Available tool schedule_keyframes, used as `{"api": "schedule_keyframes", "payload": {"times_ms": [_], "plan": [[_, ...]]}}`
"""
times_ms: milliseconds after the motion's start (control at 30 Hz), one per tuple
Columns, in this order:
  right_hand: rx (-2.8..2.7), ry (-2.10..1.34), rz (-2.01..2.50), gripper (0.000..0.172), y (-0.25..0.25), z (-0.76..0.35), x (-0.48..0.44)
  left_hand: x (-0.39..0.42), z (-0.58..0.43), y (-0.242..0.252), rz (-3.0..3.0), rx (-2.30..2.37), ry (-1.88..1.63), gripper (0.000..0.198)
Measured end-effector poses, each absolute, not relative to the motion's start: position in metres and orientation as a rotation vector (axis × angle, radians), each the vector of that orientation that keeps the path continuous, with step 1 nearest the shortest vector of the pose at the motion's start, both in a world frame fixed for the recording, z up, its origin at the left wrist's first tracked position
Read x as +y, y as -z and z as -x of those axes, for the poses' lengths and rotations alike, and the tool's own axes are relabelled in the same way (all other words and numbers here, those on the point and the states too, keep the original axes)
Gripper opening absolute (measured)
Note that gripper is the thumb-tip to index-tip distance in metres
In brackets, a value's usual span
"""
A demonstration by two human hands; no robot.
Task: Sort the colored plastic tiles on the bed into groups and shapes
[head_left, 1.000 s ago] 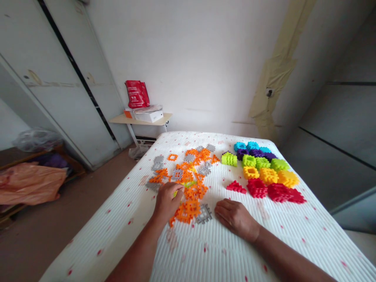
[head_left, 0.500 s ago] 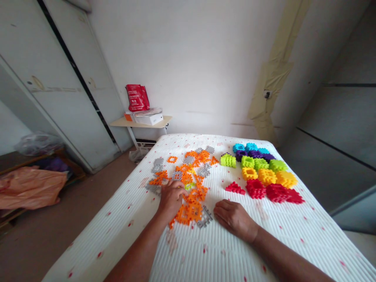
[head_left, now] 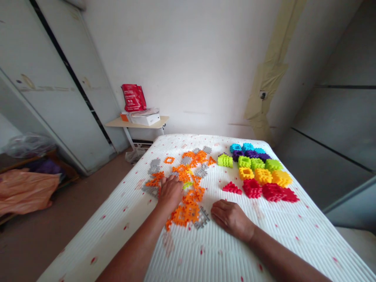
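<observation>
My left hand [head_left: 170,192] lies palm down over a loose pile of flat interlocking plastic pieces, fingers stretched forward and slightly apart. Under its fingertips is a grey window-like piece [head_left: 175,174], mostly covered. Orange pieces [head_left: 192,212] make up most of the pile, and a lime green piece [head_left: 187,185] lies just right of the hand. My right hand [head_left: 230,217] rests on the bed cover with its fingers curled in, nothing visible in it. Close to its left side is a grey lattice piece [head_left: 202,218].
To the right stand sorted stacks: red [head_left: 252,188], yellow [head_left: 263,176], green [head_left: 257,163], purple [head_left: 249,154] and blue [head_left: 235,147]. Red triangular pieces [head_left: 232,188] lie apart. Beyond the bed [head_left: 229,254], a small table [head_left: 117,122] holds a red bag [head_left: 133,98] and a white box [head_left: 149,118].
My left hand has moved slightly forward, and its fingers now cover much of the grey window-like piece. My right hand stays put on the cover. The whole view has shifted a little.
</observation>
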State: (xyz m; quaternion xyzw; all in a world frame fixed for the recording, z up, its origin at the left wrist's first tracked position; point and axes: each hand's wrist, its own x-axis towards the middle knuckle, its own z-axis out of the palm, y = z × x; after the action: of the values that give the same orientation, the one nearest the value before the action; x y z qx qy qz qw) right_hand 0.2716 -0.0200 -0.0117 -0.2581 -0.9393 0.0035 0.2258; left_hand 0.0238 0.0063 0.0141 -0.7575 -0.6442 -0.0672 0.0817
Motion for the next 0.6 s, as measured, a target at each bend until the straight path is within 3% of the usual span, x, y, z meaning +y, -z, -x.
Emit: {"api": "schedule_keyframes", "payload": {"times_ms": [267,433,533,600], "plan": [[-2.563,0.009,0.71,0.027,0.006,-0.269,-0.022,0.0,-0.02,-0.021,2.154,-2.003,0.614,0.029],[-2.576,-0.021,0.749,0.026,0.007,-0.27,-0.021,-0.001,-0.019,-0.011,2.081,-2.316,1.695,0.031],[-2.509,-0.13,0.782,0.022,0.01,-0.272,-0.018,-0.007,-0.028,-0.008,1.909,-2.441,2.375,0.045],[-2.403,-0.216,0.826,0.02,0.011,-0.27,-0.015,-0.012,-0.037,-0.007,1.855,-2.443,2.615,0.054]]}}
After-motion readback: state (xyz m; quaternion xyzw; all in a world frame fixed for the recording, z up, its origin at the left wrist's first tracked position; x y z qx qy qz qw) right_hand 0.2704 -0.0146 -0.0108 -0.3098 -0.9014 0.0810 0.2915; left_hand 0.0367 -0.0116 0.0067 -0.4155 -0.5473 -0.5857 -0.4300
